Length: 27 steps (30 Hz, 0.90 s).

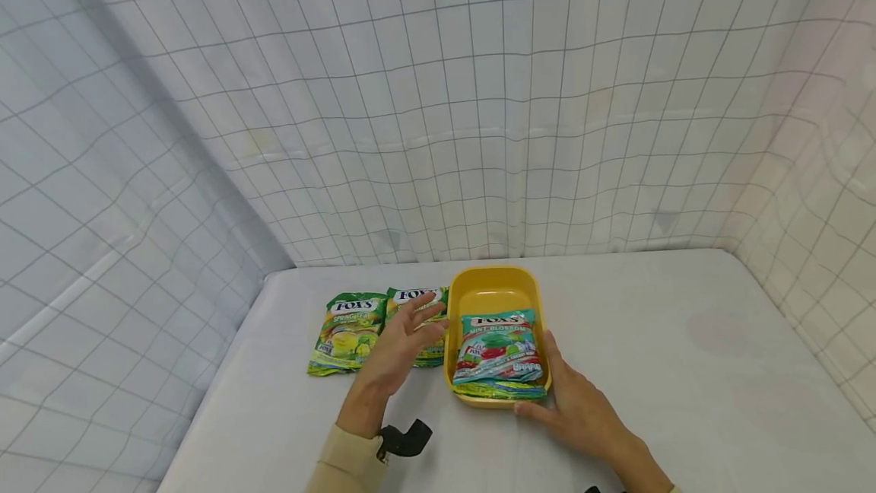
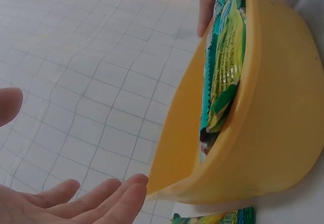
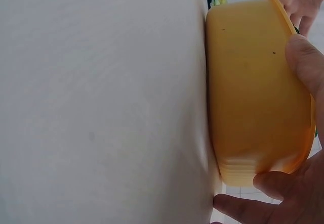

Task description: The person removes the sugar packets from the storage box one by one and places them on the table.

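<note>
A yellow plastic tub (image 1: 491, 281) stands on the white table. In its near half lies a teal FOX'S Mint Blossom candy bag (image 1: 498, 346), on top of a green-yellow bag (image 1: 503, 389) that is mostly hidden. My right hand (image 1: 582, 411) holds the tub's near right corner, its thumb at the near rim and its fingers along the right side. Over a green FOX'S candy bag (image 1: 430, 356), my left hand (image 1: 397, 348) hovers with fingers extended, close to the tub's left rim and holding nothing. Farther left lies a green FOX'S Spring Tea bag (image 1: 347, 333).
The white table (image 1: 650, 341) stretches out to the right of the tub. White sheeting with a grid of dark lines (image 1: 479, 135) rises behind the table and along both sides. A black strap (image 1: 405, 440) is around my left wrist.
</note>
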Available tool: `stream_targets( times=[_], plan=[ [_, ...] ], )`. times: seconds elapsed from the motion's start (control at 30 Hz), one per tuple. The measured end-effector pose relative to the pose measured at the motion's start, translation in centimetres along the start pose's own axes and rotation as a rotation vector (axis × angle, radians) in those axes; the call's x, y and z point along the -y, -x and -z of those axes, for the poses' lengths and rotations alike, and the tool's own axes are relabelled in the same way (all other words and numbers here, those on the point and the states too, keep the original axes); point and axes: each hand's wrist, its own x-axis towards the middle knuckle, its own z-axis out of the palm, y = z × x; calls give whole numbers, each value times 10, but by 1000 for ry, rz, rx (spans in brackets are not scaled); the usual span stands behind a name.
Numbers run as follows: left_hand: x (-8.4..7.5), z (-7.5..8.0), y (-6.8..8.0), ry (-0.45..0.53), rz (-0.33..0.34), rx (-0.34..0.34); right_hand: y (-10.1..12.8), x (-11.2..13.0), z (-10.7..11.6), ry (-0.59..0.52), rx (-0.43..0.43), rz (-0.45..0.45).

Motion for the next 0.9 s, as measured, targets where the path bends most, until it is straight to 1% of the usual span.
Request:
stream_targets(
  times=[0.23, 0.4, 0.53, 0.73, 0.9],
  plan=[
    [3, -7, -1, 39, 37, 66, 0, -1, 0, 5, -3, 14],
    [4, -11, -2, 54, 55, 89, 0, -1, -1, -6, -1, 20],
    [7, -14, -4, 22, 59, 109, -1, -1, -1, 1, -3, 17],
    [12, -20, -7, -17, 93, 156, 0, 0, -1, 8, 1, 3],
    [13, -24, -7, -66, 121, 136, 0, 0, -1, 8, 0, 6]
  ],
)
